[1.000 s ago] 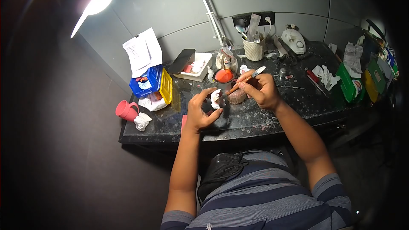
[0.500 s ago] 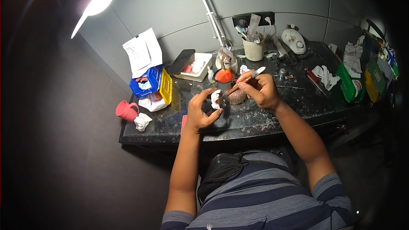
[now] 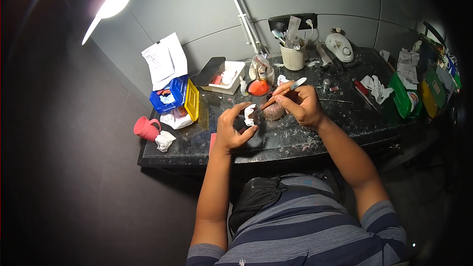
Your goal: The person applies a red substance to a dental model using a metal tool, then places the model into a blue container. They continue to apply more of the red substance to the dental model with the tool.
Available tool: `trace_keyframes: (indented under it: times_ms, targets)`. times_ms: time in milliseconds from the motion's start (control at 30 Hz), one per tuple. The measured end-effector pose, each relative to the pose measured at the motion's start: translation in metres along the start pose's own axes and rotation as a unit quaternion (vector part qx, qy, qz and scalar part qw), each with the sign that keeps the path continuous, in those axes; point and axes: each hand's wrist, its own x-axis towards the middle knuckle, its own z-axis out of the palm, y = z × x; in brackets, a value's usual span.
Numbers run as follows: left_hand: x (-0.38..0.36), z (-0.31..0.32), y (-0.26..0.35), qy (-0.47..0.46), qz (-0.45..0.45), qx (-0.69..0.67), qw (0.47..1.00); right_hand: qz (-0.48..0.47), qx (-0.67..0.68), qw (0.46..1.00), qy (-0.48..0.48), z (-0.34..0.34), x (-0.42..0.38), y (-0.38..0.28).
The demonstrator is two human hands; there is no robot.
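My left hand [image 3: 233, 129] holds a small white curved piece [image 3: 250, 115] between thumb and fingers, with some reddish material on its inner side. In my right hand [image 3: 301, 104] is a slim brown-handled tool [image 3: 272, 100], pinched like a pen, its upper end pale and shiny. The tool's lower tip is at the inner side of the white piece; whether it touches is too small to tell. A pinkish jar [image 3: 273, 112] stands just beyond, between the hands. Behind it is a round orange-red dish [image 3: 258, 87].
Blue and yellow boxes [image 3: 192, 100], a pink cup [image 3: 146, 128] and crumpled tissue are at left. A white tray [image 3: 230, 86] and woven holder [image 3: 293, 58] stand behind. Green boxes [image 3: 402, 99] are at right on the black table [image 3: 315, 144], and a lamp [image 3: 114, 2] hangs upper left.
The tool in my right hand has moved slightly left, bringing its tip to the white piece. My left hand has stayed almost still.
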Motion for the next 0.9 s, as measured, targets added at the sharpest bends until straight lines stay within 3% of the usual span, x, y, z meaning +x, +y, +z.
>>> trace_keyframes:
  times_ms: [167, 600, 800, 900]
  targets:
    - [-0.001, 0.001, -0.006, -0.001, 0.0, 0.0, 1.0, 0.04, -0.003, 0.999, -0.034, -0.006, -0.001, -0.008]
    - [-0.001, 0.002, -0.002, 0.0, -0.001, 0.009, 1.0, 0.041, -0.047, 0.998, -0.025, -0.006, -0.001, 0.002]
    - [-0.001, 0.002, -0.002, 0.001, 0.004, 0.023, 1.0, 0.016, -0.047, 0.999, 0.018, -0.003, 0.002, -0.002]
    - [-0.001, 0.001, 0.0, 0.005, 0.002, 0.021, 1.0, 0.005, -0.028, 0.996, 0.083, -0.018, 0.007, -0.002]
